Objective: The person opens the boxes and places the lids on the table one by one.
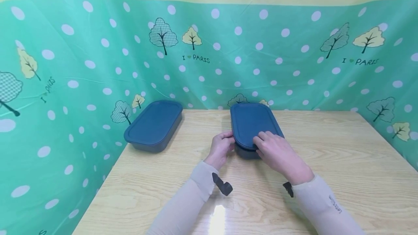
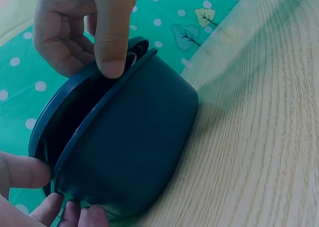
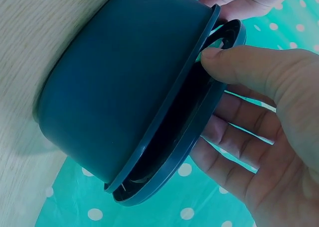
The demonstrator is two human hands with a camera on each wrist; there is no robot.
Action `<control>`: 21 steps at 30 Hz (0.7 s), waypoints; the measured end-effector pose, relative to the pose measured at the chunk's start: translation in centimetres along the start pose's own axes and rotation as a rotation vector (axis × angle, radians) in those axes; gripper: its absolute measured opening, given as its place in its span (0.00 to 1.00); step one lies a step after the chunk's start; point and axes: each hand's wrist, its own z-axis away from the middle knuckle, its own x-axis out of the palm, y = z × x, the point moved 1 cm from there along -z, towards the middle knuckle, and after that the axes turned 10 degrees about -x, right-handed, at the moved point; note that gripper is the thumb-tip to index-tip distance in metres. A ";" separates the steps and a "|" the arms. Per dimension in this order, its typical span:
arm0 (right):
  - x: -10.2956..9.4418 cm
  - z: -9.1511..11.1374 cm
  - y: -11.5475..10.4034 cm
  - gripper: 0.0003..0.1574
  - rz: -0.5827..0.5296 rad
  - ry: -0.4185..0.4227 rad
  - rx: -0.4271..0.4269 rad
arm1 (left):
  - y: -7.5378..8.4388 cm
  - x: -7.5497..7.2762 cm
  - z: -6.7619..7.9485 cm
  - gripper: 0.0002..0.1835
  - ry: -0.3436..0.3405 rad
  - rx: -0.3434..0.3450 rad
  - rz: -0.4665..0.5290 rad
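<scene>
A dark blue lidded container (image 1: pixel 247 153) sits on the table in front of me. Its lid (image 1: pixel 253 119) is raised along the near edge, and a dark gap shows between lid and rim in both wrist views. My right hand (image 1: pixel 277 153) pinches the lid's near edge, thumb in the gap and fingers on top (image 3: pixel 234 147). At the container's left near corner, my left hand (image 1: pixel 220 149) grips the side, with its thumb (image 2: pixel 27 172) at the lid's edge and its fingertips (image 2: pixel 89 214) against the body below the rim. The container's inside is too dark to make out.
A second dark blue container (image 1: pixel 155 122) with its lid on stands at the table's left edge. The wooden table (image 1: pixel 336 162) extends to the right. Green dotted cloth (image 1: pixel 209 53) hangs behind and at both sides.
</scene>
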 end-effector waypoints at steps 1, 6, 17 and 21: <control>0.0 0.0 0.0 0.13 0.001 -0.002 0.002 | 0.0 0.0 0.0 0.19 0.000 0.002 -0.001; 0.1 0.0 -0.1 0.13 0.003 -0.009 0.014 | 0.0 0.0 0.0 0.18 0.001 -0.010 -0.005; 0.0 -0.1 -0.1 0.09 0.059 0.036 0.013 | -0.2 0.0 -0.2 0.20 0.008 -0.031 -0.019; -0.2 -0.2 -0.1 0.08 0.089 0.064 0.025 | -0.2 0.0 -0.2 0.19 0.004 -0.026 -0.016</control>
